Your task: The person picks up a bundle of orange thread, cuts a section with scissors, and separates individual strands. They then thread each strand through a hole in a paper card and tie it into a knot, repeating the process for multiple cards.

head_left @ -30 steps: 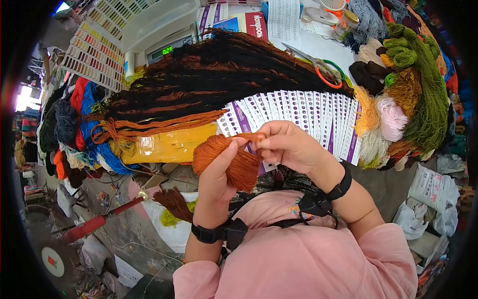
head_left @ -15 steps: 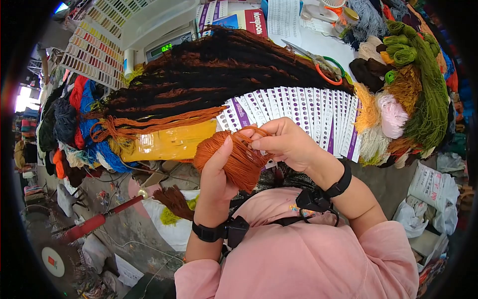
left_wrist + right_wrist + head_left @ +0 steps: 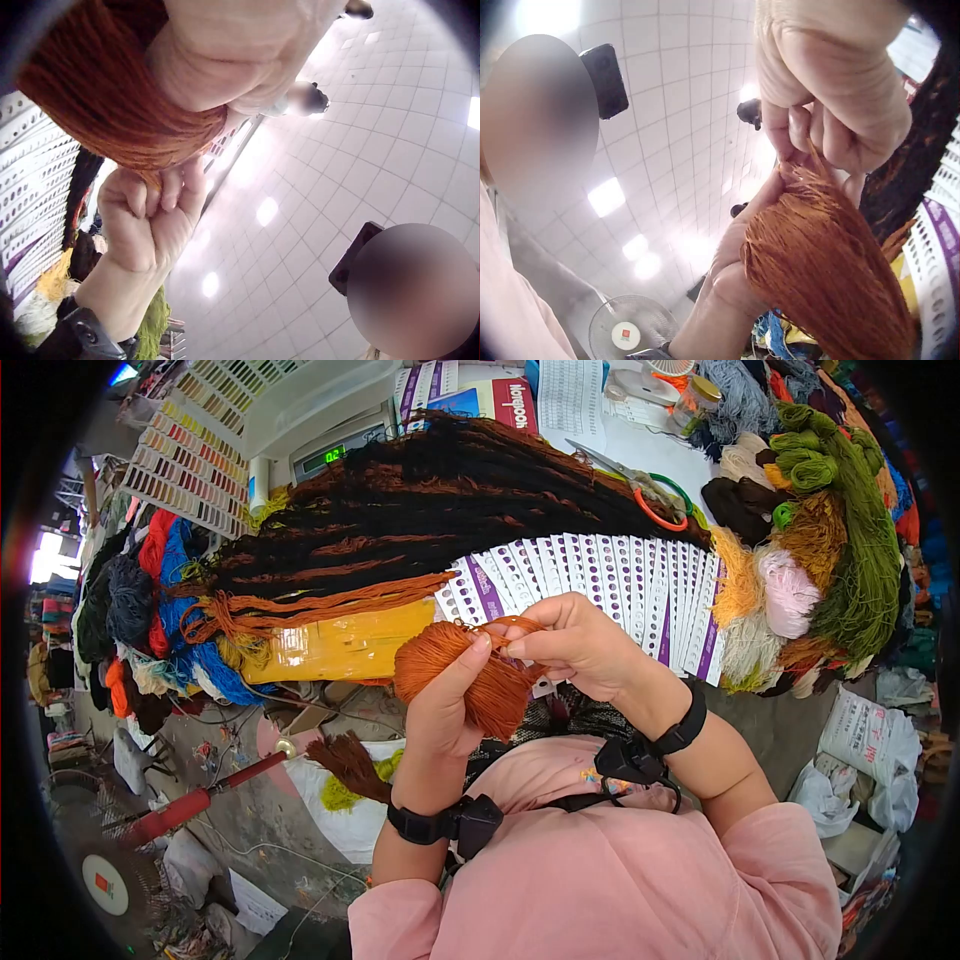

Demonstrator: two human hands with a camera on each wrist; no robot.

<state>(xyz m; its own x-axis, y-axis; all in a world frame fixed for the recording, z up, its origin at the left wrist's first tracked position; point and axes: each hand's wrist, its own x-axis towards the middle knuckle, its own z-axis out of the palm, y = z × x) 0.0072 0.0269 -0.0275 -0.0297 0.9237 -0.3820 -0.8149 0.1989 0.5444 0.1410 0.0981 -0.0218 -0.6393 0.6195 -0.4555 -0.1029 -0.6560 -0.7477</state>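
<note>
A thick bundle of rust-orange yarn (image 3: 500,700) is held up in front of the person's chest, over the table's near edge. The left hand (image 3: 445,705) grips it from the left side, thumb across its top. At the bundle's upper end, the right hand (image 3: 575,645) pinches a few strands between thumb and fingers, close to the left thumb tip. In the right wrist view, strands of the yarn (image 3: 817,262) rise into the curled fingers of the right hand (image 3: 836,90). The left wrist view shows the left palm (image 3: 232,52) covering part of the yarn.
Long black-and-brown yarn hanks (image 3: 400,510) stretch across the table, above fanned hole-punched cards (image 3: 600,575) and a yellow wrapped slab (image 3: 345,650). Scissors (image 3: 650,500) lie on the hanks. Coloured skeins (image 3: 785,595) pile at right; a digital scale (image 3: 340,455) stands behind. A fan (image 3: 110,885) is lower left.
The right hand first holds the strands drawn out to the right, then forms a loop at the bundle's top, and now pinches them beside the left thumb. The bundle has shifted slightly right.
</note>
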